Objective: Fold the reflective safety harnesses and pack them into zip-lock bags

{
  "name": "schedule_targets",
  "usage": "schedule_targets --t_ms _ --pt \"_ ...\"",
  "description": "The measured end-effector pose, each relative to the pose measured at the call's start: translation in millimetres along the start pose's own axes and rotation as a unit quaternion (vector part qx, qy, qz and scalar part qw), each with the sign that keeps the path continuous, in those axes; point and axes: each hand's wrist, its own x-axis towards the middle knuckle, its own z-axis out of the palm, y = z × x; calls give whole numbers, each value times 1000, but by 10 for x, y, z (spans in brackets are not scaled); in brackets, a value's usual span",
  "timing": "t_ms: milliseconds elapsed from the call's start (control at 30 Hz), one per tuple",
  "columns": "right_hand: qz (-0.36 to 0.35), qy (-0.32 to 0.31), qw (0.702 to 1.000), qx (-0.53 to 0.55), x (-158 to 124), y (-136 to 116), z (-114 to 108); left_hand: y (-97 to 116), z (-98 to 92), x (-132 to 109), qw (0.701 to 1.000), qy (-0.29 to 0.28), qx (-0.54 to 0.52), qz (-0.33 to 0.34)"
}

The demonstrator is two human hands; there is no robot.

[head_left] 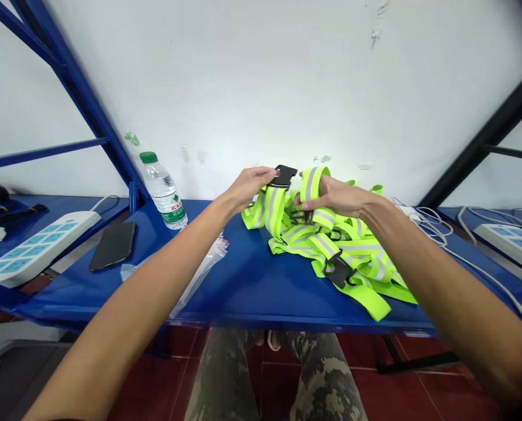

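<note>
A heap of neon-yellow reflective straps point(353, 257) with grey stripes and black buckles lies on the blue shelf point(252, 286). My left hand point(247, 186) is closed on a black buckle point(284, 175) at the end of one strap, raised above the shelf. My right hand point(337, 197) pinches a loop of yellow strap point(312, 182) just to the right of that buckle. Another black buckle point(339, 270) rests on the pile near the front.
A water bottle point(163, 192) with a green cap stands at the left rear. A black phone point(113, 245), clear plastic bags point(202, 272) and a white power strip point(33, 247) lie to the left. White cables point(432, 225) and another power strip point(513, 240) are at the right.
</note>
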Motion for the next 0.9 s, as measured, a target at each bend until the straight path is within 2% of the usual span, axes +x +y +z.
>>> schedule_targets --t_ms 67,133,200,267,367,433,500,600,667,900 --pt "33 -44 995 -78 -4 -12 -148 24 -108 51 999 31 -28 -9" --pt "45 -36 988 -143 6 -103 -318 104 -235 107 998 50 -38 -7" --pt "12 44 986 -162 10 -269 -459 220 -340 142 998 62 -33 0" --pt "-72 147 978 -127 1 -438 -513 321 -373 130 998 53 -19 -5" --pt "-168 226 951 -129 -6 -488 -388 333 -251 22 999 -23 -9 -48" --pt "-163 231 945 -162 7 -335 -212 231 -107 -75 993 -84 -14 -83" --pt "-135 218 953 -162 29 -104 -31 79 20 -162 986 -121 -21 -108" --pt "-133 222 955 -145 52 177 160 -131 104 -243 984 -127 -32 -121" --pt "-140 232 952 -140 57 253 219 -213 100 -268 986 -115 -34 -116" --pt "-128 233 955 -131 53 266 238 -201 59 -279 992 -102 40 -63"
